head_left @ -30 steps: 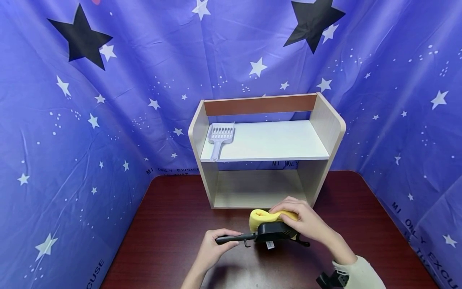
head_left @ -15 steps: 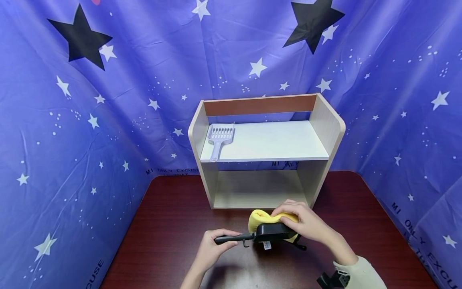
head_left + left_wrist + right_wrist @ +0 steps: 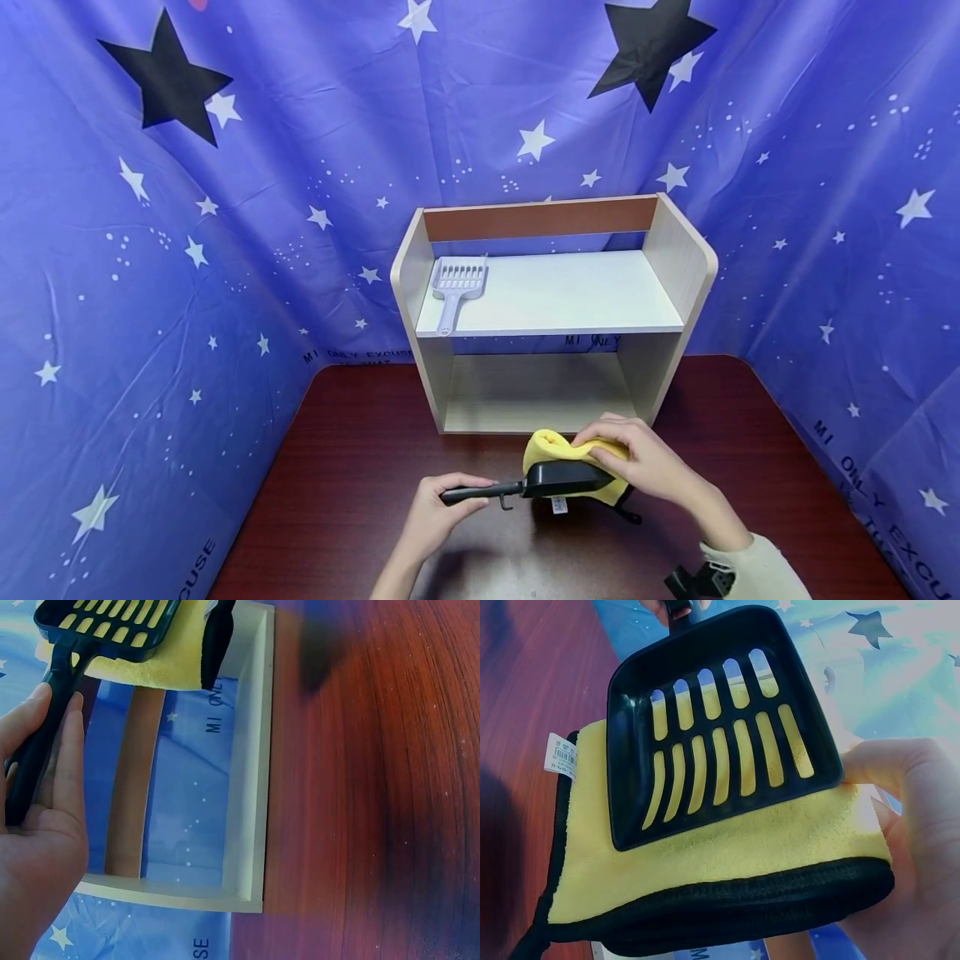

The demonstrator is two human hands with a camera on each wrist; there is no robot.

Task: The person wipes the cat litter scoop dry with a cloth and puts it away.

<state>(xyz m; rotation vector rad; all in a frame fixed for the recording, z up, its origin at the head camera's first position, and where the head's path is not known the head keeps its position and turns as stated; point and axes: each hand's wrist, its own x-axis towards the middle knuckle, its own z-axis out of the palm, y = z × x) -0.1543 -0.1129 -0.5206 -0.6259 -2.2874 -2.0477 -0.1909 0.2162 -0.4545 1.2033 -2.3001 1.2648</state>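
A black slotted litter scoop (image 3: pixel 564 478) is held above the table, tilted on its side. My left hand (image 3: pixel 444 514) grips it by the handle (image 3: pixel 46 742), the thumb on one side and fingers on the other. Behind the scoop's slotted head (image 3: pixel 712 742) lies a folded yellow cloth (image 3: pixel 780 829) with black edging and a white tag (image 3: pixel 560 756). At the cloth's right end my right hand (image 3: pixel 651 463) pinches it, the thumb close to the scoop's rim. Yellow shows through the slots in both wrist views.
A two-level shelf unit (image 3: pixel 555 332) stands on the dark red table (image 3: pixel 360 467) behind the hands. On its upper board, at the left, lies a pale lilac slotted scoop (image 3: pixel 459 287). Blue star-printed curtain (image 3: pixel 300 167) surrounds the table.
My right hand has shifted slightly right with the cloth, and more yellow now shows below the scoop. The black scoop has tilted and moved a little left with my left hand.
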